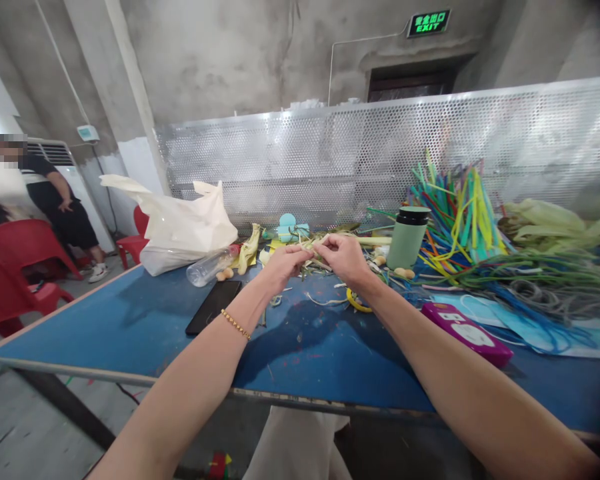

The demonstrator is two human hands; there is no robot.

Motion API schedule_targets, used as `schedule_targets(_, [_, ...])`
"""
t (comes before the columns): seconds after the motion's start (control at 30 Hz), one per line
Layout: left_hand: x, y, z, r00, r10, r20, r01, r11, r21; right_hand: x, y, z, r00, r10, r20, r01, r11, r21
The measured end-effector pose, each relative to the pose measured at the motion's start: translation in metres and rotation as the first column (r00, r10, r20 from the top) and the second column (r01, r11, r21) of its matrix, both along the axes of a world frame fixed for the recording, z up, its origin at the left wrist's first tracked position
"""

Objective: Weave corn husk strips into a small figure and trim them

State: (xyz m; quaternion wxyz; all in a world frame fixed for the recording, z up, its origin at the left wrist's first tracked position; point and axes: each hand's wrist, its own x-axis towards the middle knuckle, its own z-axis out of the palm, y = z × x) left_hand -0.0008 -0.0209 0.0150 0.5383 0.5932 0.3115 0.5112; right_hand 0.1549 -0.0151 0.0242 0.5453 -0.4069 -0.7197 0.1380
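My left hand (286,261) and my right hand (344,256) meet above the blue table (300,363), fingertips almost touching. Both are closed in a pinch on a pale green, husk-like strip (309,246); its exact shape is too small to make out. Behind and beneath the fingers lies a heap of green stems and leaf scraps, partly hidden by my hands. A yellow ring-shaped object (356,301), perhaps a tape roll, lies under my right wrist. Left of my left forearm rests a black phone (213,307).
A white plastic bag (187,223) and a clear bottle (211,267) stand left. Right are a green jar (408,239), colourful pipe cleaners (467,213), a purple box (465,333) and dried husks (555,227). Perforated metal panels (300,160) border the back. A person (50,193) stands beyond red chairs (33,250).
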Motion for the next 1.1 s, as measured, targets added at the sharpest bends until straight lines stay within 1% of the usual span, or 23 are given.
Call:
schedule_targets(0.1, [-0.0006, 0.0013, -0.0008, 1.0, -0.008, -0.017, 0.008, 1.0, 0.003, 0.0006, -0.0007, 0.0007, 1.0, -0.017, 0.017, 0.017, 1.0, 0.006])
schedule_targets(0.2, [-0.0011, 0.0031, -0.0022, 0.999, -0.026, -0.031, 0.027, 0.999, 0.021, 0.0004, -0.0035, 0.0027, 1.0, -0.021, 0.018, 0.022, 1.0, -0.02])
schedule_targets(0.33, [-0.0018, 0.0038, -0.0029, 0.998, -0.036, -0.044, 0.038, 0.998, 0.051, -0.0011, -0.0067, 0.0048, 1.0, -0.007, -0.019, 0.006, 0.996, -0.084])
schedule_targets(0.43, [-0.002, 0.0022, -0.0021, 0.998, -0.045, -0.047, 0.047, 0.997, 0.054, -0.0016, -0.0065, 0.0042, 0.999, 0.007, -0.054, -0.013, 0.994, -0.107])
schedule_targets(0.5, [-0.0019, 0.0006, -0.0009, 0.998, -0.051, -0.035, 0.052, 0.998, 0.031, -0.0011, -0.0051, 0.0032, 0.998, 0.007, -0.058, -0.012, 0.995, -0.096])
schedule_targets(0.63, [-0.0017, -0.0026, 0.0031, 0.996, -0.075, 0.044, 0.079, 0.994, -0.081, 0.0007, -0.0021, 0.0016, 0.999, 0.007, -0.042, -0.008, 0.999, -0.031])
schedule_targets(0.77, [-0.0012, -0.0042, 0.0064, 0.986, -0.105, 0.128, 0.123, 0.983, -0.136, 0.0011, -0.0012, 0.0011, 0.995, 0.048, -0.084, -0.055, 0.996, -0.077])
schedule_targets(0.9, [0.0004, -0.0034, 0.0041, 0.992, -0.067, 0.106, 0.08, 0.988, -0.131, 0.0007, -0.0006, -0.0003, 0.997, 0.036, -0.074, -0.04, 0.998, -0.053])
schedule_targets(0.97, [0.0011, -0.0022, 0.0016, 0.997, -0.039, 0.061, 0.045, 0.993, -0.108, 0.0009, -0.0005, -0.0012, 0.997, 0.042, -0.068, -0.045, 0.998, -0.041])
schedule_targets(1.1, [0.0018, 0.0008, -0.0022, 1.0, -0.004, 0.003, 0.004, 0.999, -0.05, 0.0009, -0.0023, -0.0007, 0.997, 0.049, -0.061, -0.053, 0.996, -0.065])
